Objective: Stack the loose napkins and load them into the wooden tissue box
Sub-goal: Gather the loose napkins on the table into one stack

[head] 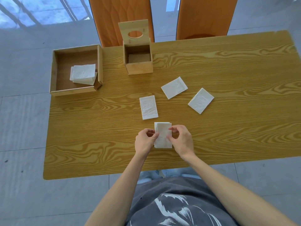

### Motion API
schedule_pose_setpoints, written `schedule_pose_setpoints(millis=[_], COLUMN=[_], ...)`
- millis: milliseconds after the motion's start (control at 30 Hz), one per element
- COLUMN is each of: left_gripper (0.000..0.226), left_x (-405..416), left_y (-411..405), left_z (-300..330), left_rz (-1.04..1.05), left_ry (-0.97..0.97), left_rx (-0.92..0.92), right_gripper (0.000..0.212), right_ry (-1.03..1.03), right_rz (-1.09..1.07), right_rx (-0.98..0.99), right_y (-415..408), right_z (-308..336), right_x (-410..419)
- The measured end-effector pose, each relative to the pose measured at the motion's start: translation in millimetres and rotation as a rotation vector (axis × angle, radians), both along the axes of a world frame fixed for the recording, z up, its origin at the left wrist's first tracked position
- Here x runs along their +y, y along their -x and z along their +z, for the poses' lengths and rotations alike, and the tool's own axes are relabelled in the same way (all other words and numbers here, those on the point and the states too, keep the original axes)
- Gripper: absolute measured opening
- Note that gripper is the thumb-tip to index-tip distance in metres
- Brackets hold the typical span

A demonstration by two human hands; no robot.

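A small stack of white napkins (pixel 162 130) lies near the table's front edge. My left hand (pixel 145 141) pinches its left side and my right hand (pixel 181 141) pinches its right side. Three single napkins lie loose beyond it: one (pixel 148 107) just past the stack, one (pixel 174 87) farther back, one (pixel 201 100) to the right. The wooden tissue box (pixel 139 66) stands at the back of the table, its lid (pixel 133 26) with an oval hole tipped up and open.
A shallow wooden tray (pixel 76 91) at the table's left edge holds a pile of napkins (pixel 83 73). Two orange chairs (pixel 120 15) stand behind the wooden table (pixel 228 128). Grey floor tiles surround it.
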State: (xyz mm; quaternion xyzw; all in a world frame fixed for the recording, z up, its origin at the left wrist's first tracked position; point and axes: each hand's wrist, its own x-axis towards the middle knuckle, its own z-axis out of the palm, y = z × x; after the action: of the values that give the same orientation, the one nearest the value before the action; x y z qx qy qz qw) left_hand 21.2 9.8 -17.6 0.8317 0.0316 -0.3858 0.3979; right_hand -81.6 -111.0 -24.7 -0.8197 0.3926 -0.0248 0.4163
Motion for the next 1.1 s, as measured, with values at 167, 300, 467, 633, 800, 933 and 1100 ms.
schedule_pose_setpoints(millis=[167, 300, 467, 633, 800, 933, 1100], left_gripper=[0.018, 0.022, 0.021, 0.019, 0.021, 0.024, 0.022], left_x=[-5, -9, -11, -11, -11, -12, -9], left_y=[-4, -7, -8, -9, -9, -9, -8], left_z=[0, 0, 0, -4, -5, -6, -7], left_rz=[0.072, 0.115, 0.113, 0.107, 0.103, 0.101, 0.109], left_ry=[0.034, 0.069, 0.070, 0.067, 0.064, 0.067, 0.091], left_rx=[0.055, 0.112, 0.130, 0.122, 0.122, 0.124, 0.141], right_gripper=[0.027, 0.041, 0.052, 0.052, 0.036, 0.028, 0.014], right_ry=[0.043, -0.058, -0.067, -0.106, -0.170, -0.177, -0.191], right_rz=[-0.259, -0.562, -0.770, -0.865, -0.914, -0.940, -0.913], right_rx=[0.031, 0.083, 0.213, 0.265, 0.210, 0.138, 0.023], right_y=[-16, -34, -44, -50, -52, -50, -43], right_z=[6, 6, -2, -9, -12, -7, 0], right_x=[-48, -98, -126, -135, -138, -134, -123])
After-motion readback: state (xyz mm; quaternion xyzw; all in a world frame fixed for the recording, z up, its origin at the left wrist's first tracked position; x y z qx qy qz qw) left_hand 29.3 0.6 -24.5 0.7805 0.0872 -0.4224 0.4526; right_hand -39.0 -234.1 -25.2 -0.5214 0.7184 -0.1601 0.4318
